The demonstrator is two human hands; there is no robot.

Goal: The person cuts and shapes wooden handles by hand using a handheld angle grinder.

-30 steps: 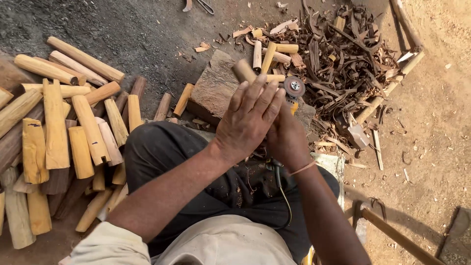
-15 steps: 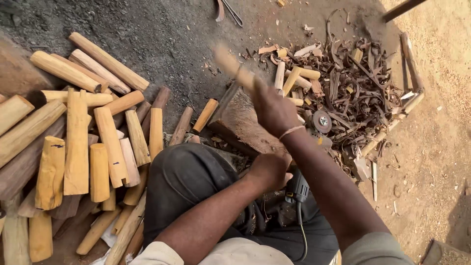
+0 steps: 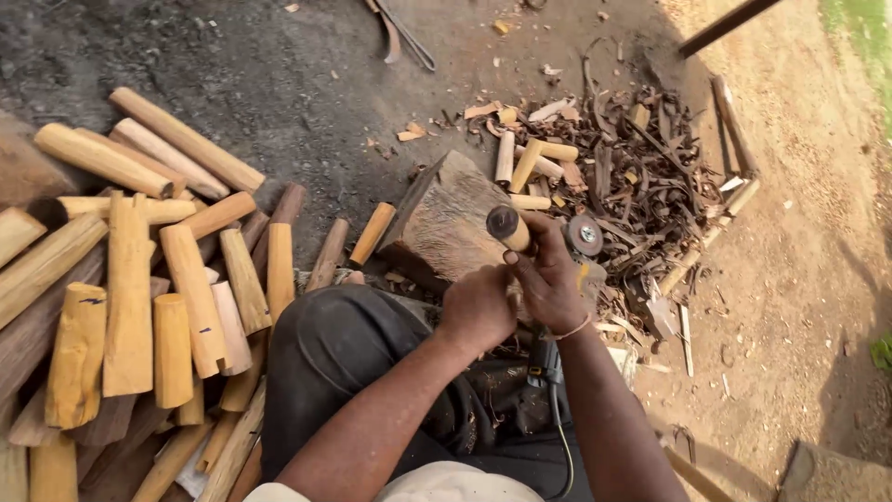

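Observation:
My right hand (image 3: 550, 279) grips a short round wooden stick (image 3: 508, 229) with a dark cut end, held tilted over a big wooden block (image 3: 448, 218). My left hand (image 3: 478, 309) is closed just beside it, low on the same stick or on the tool below; I cannot tell which. An angle grinder with a round disc (image 3: 584, 236) sits right of my right hand, its cable (image 3: 560, 432) running down over my dark trousers.
A large pile of peeled wooden sticks (image 3: 139, 288) lies at the left. Bark strips and shavings (image 3: 641, 177) with a few short sticks are heaped behind the block. Metal tongs (image 3: 400, 33) lie on dark ground at the top.
The stick was swung up and out half a second ago; now it is back down at the block with both hands together on it. The view has shifted.

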